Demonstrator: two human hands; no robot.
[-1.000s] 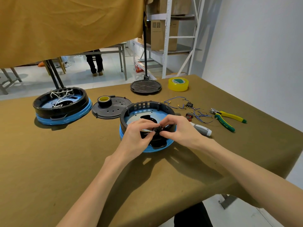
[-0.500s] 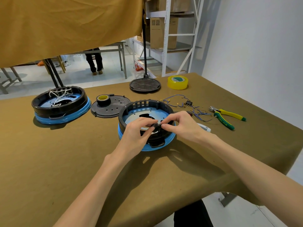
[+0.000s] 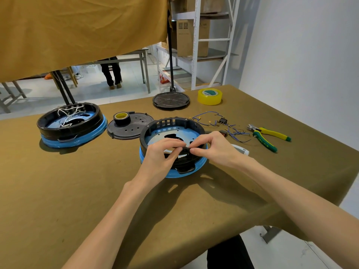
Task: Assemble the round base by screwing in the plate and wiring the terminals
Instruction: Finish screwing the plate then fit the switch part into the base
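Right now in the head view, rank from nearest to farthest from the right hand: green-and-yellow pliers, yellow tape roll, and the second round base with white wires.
From the right hand:
1. Pliers, to its right.
2. Yellow tape roll, at the table's far edge.
3. Second round base, far left.

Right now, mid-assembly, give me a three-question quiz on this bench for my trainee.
1. True or false: the pliers lie right of the round base.
2. What do both hands pinch? A) tape B) a small black part C) pliers
3. What sits on the perforated black plate?

Key:
1. True.
2. B: left hand and right hand meet on the small black part at the base's near rim.
3. A black tape roll.
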